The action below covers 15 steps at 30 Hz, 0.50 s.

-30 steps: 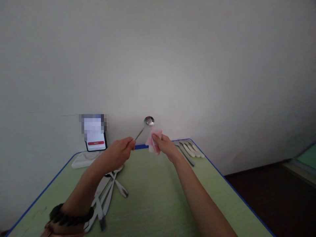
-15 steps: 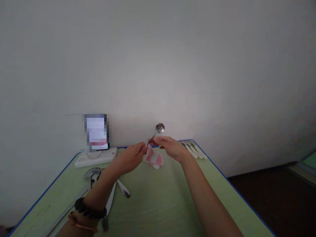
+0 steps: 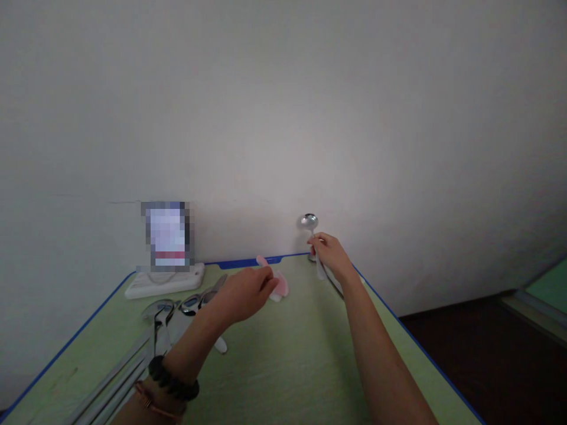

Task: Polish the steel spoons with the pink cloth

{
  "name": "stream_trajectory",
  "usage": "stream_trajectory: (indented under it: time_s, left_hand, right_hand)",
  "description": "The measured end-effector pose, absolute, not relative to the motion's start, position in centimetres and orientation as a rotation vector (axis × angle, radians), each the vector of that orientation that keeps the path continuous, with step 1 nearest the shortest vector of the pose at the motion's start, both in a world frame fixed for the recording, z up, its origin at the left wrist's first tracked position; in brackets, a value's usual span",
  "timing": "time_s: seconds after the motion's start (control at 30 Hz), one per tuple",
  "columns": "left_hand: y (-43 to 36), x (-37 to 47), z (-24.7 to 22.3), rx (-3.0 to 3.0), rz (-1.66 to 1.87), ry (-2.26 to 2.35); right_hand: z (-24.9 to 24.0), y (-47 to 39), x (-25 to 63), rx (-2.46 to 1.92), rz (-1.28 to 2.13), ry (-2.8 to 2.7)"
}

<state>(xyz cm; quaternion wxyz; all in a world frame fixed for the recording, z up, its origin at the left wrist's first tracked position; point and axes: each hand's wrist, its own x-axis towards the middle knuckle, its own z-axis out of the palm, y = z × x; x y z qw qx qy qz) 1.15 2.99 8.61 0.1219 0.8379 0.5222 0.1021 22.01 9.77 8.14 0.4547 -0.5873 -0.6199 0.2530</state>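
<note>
A shiny spoon point(image 3: 309, 222) is held upright at the back right of the table, its bowl raised against the wall. My right hand point(image 3: 330, 252) pinches its handle, above other cutlery lying at the right edge. My left hand point(image 3: 250, 290) is closed over a pink and white cloth point(image 3: 280, 286) near the back middle; its fingertips meet at the cloth's left part. Beneath and beside my left forearm lies a pile of metal spoons and ladles point(image 3: 190, 304), partly hidden by the arm.
A lit, blurred screen point(image 3: 167, 236) stands on a white base point(image 3: 166, 281) at the back left. The green table point(image 3: 274, 366) has a blue edge and meets a grey wall point(image 3: 283, 118). Dark floor lies at the right.
My right hand has carried the spoon right, away from my left hand, to the cutlery at the right. My left hand has let go of the spoon and lies over the cloth.
</note>
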Motion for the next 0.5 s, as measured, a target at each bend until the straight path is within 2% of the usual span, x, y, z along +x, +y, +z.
stream_trajectory:
  time_s: [0.17,0.5]
  left_hand:
    - [3.1,1.9,7.5,2.507,0.368,1.572]
    - [3.5,1.9,4.3,2.525,0.250,1.637]
  right_hand:
    - [8.3,9.6,23.8,-1.880,0.239,-1.792]
    - [5.0,9.8,24.5,-2.230,0.122,-1.896]
